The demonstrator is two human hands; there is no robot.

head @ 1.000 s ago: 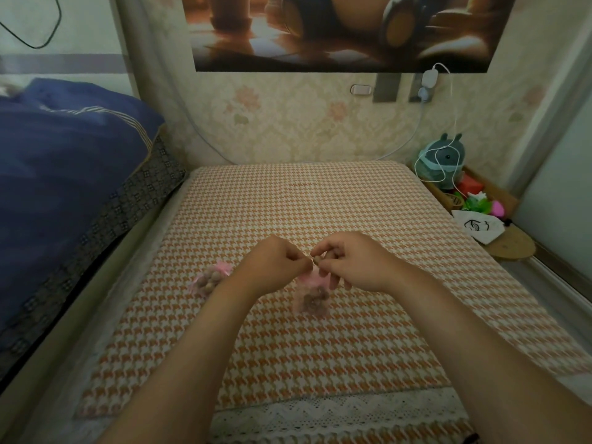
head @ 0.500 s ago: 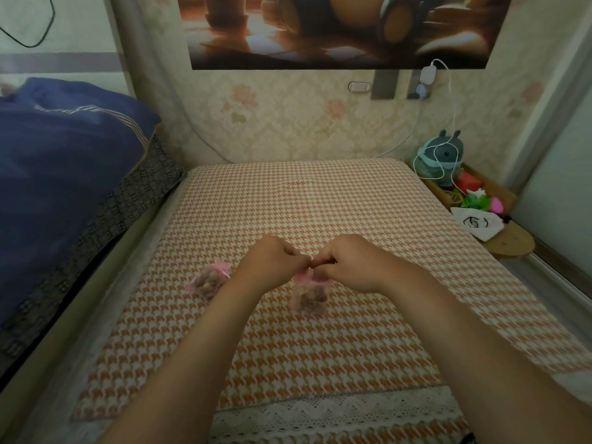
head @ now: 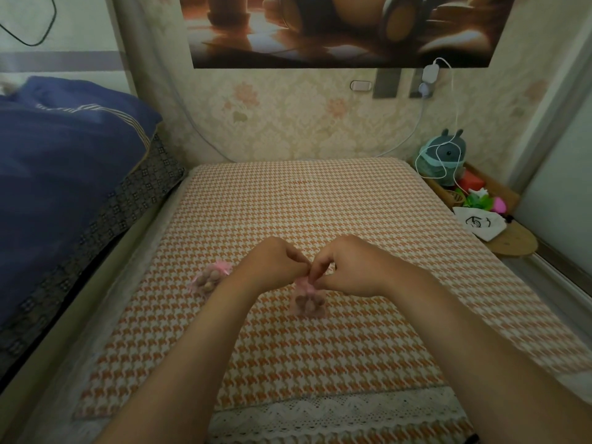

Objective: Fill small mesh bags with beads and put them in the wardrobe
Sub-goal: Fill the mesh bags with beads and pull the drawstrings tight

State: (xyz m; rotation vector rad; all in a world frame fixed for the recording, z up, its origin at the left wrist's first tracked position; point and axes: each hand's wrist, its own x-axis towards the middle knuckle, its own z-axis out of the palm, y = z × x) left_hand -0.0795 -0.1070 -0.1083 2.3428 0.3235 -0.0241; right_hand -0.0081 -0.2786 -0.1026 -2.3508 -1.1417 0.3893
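A small pink mesh bag filled with brown beads [head: 309,304] stands upright on the orange-and-white houndstooth mat, its gathered pink neck pinched at the top from both sides by fingertips. A second pink mesh bag of brown beads [head: 209,278], neck closed with a pink bow, lies on its side on the same mat, well to the left.

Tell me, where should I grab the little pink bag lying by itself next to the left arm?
Pinch the finished mesh bag at its gathered pink neck, coming from above on the far right end. The bag lies on its side there, and its bead-filled belly is lumpy and likely harder to pinch.
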